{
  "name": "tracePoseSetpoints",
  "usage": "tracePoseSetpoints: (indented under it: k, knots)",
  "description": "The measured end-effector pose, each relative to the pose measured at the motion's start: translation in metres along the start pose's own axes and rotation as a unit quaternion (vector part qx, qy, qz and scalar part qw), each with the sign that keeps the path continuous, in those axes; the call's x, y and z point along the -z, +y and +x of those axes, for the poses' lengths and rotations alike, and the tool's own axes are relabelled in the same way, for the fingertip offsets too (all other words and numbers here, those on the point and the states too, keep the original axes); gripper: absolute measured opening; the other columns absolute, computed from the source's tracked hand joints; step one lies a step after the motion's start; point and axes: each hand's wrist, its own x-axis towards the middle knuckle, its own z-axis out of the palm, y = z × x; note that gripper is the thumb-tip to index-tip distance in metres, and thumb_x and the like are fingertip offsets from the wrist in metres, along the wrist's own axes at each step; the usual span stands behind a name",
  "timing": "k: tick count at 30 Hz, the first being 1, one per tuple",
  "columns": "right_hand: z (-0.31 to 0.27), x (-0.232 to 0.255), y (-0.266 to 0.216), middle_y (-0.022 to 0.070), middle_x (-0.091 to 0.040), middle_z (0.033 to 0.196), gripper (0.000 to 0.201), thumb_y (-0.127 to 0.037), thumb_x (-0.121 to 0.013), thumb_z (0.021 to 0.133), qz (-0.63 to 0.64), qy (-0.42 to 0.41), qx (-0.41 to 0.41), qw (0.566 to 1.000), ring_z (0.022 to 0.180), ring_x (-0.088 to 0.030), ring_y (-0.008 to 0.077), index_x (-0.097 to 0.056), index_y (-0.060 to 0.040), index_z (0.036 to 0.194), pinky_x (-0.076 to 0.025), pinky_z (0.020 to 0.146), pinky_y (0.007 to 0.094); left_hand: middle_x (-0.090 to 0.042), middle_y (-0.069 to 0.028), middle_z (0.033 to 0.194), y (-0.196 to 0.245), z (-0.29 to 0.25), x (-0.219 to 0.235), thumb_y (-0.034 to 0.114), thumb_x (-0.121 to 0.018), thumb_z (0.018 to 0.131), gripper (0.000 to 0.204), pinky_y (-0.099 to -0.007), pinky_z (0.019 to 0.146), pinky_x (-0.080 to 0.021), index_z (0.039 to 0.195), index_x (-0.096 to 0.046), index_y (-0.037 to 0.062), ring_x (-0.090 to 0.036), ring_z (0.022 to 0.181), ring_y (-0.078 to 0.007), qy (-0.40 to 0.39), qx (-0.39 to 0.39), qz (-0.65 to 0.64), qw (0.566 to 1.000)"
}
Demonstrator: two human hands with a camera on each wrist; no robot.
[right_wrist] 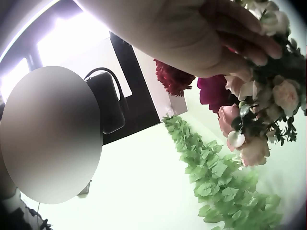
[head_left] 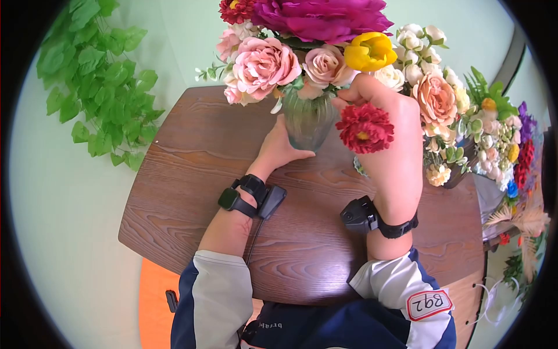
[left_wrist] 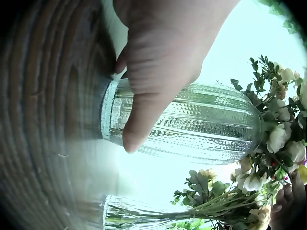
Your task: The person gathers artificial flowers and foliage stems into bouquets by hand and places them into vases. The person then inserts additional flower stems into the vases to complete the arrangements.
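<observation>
My left hand grips the ribbed clear-glass vase low down, near its base, with the thumb across the front and the other fingers behind. The vase stands upright on the wooden table. Pink roses, a large magenta flower and a yellow tulip fill its top. My right hand is among the blooms at the right of the vase's mouth. A red flower overlaps that wrist. In the right wrist view the fingertips reach into the flowers; I cannot tell whether they pinch a stem.
Close on the right stands another arrangement of white and peach flowers, its glass vase showing in the left wrist view. More flowers stand farther right. Green leaf vines hang on the left wall. The dark wooden table has curved edges.
</observation>
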Motion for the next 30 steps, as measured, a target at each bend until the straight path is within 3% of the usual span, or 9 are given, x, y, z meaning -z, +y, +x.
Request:
tracePoseSetpoints:
  k: [6,13,19,21,22,24,28,29,30]
  knots:
    - [-0.003,-0.007,-0.001,0.0124,-0.062,0.079,0.018,-0.003,-0.070,0.069,-0.026,0.068,0.075,0.995,0.065,-0.061,0.0214,-0.063,0.0022,0.084,-0.047,0.060,0.0292,-0.053,-0.0219,0.114,-0.014,0.005,-0.005,0.031,-0.085,0.050,0.100,-0.0393,0.087,-0.045,0.126,-0.029,-0.0007,-0.054,0.105,-0.0355,0.055,-0.016,-0.007,0.998]
    - [0.003,-0.013,0.013,0.0108,-0.062,0.087,0.015,-0.002,-0.067,0.073,0.031,0.029,0.075,0.996,0.070,-0.063,0.0198,-0.059,0.0051,0.083,-0.048,0.064,0.0263,-0.055,-0.0203,0.111,-0.029,0.004,-0.006,0.030,-0.085,0.050,0.092,-0.0382,0.086,-0.045,0.121,-0.033,0.0013,-0.055,0.103,-0.0345,0.051,-0.015,0.003,0.999]
    - [0.015,-0.019,0.023,0.0060,-0.064,0.078,0.011,0.000,-0.067,0.075,0.148,-0.013,0.012,0.989,0.075,-0.062,0.0127,-0.060,0.0026,0.082,-0.048,0.066,0.0260,-0.055,-0.0210,0.109,0.016,-0.004,0.015,0.031,-0.084,0.051,0.088,-0.0384,0.085,-0.045,0.118,-0.035,0.0014,-0.055,0.102,-0.0352,0.058,0.050,0.025,0.997]
    - [0.019,-0.028,0.032,0.0140,-0.062,0.068,0.009,-0.003,-0.064,0.072,0.174,0.071,0.075,0.979,0.063,-0.062,0.0287,-0.060,0.0007,0.079,-0.048,0.056,0.0321,-0.056,-0.0210,0.108,0.016,-0.004,0.016,0.031,-0.084,0.051,0.087,-0.0387,0.085,-0.045,0.118,-0.036,0.0014,-0.055,0.102,-0.0356,0.055,0.056,0.023,0.997]
    - [0.020,-0.031,0.036,0.0140,-0.062,0.068,0.009,-0.003,-0.064,0.072,0.174,0.070,0.075,0.979,0.063,-0.062,0.0287,-0.060,0.0007,0.079,-0.048,0.056,0.0321,-0.056,-0.0211,0.108,0.016,-0.004,0.016,0.031,-0.084,0.052,0.087,-0.0390,0.084,-0.045,0.118,-0.036,0.0015,-0.056,0.101,-0.0360,0.054,0.061,0.022,0.996]
    - [0.021,-0.038,0.047,0.0042,-0.065,0.078,0.011,-0.001,-0.067,0.076,0.112,0.085,0.081,0.987,0.067,-0.060,0.0110,-0.065,-0.0026,0.086,-0.047,0.062,0.0248,-0.056,-0.0211,0.108,0.015,-0.004,0.016,0.031,-0.084,0.052,0.086,-0.0392,0.084,-0.045,0.118,-0.036,0.0015,-0.056,0.101,-0.0363,0.052,0.066,0.025,0.996]
    - [0.019,-0.070,0.061,0.0062,-0.064,0.075,0.007,0.001,-0.063,0.079,0.092,0.159,0.107,0.977,0.068,-0.060,0.0103,-0.064,0.0003,0.085,-0.047,0.057,0.0227,-0.056,-0.0210,0.108,0.016,-0.004,0.016,0.030,-0.084,0.052,0.085,-0.0394,0.085,-0.045,0.117,-0.037,0.0014,-0.056,0.101,-0.0365,0.055,0.072,0.018,0.996]
    - [0.019,-0.076,0.055,0.0069,-0.063,0.076,0.007,0.000,-0.061,0.082,0.141,0.209,0.152,0.956,0.064,-0.059,0.0088,-0.061,0.0018,0.088,-0.046,0.054,0.0207,-0.056,-0.0210,0.108,0.017,-0.004,0.017,0.030,-0.084,0.052,0.085,-0.0394,0.085,-0.045,0.117,-0.037,0.0014,-0.056,0.101,-0.0365,0.055,0.072,0.017,0.996]
    - [0.018,-0.089,0.055,0.0076,-0.066,0.077,0.018,0.008,-0.065,0.067,0.330,0.205,0.070,0.919,0.072,-0.064,0.0153,-0.062,-0.0003,0.083,-0.050,0.068,0.0256,-0.056,-0.0210,0.108,0.018,-0.004,0.018,0.030,-0.083,0.052,0.085,-0.0393,0.085,-0.045,0.117,-0.037,0.0012,-0.056,0.102,-0.0365,0.052,0.074,0.017,0.996]
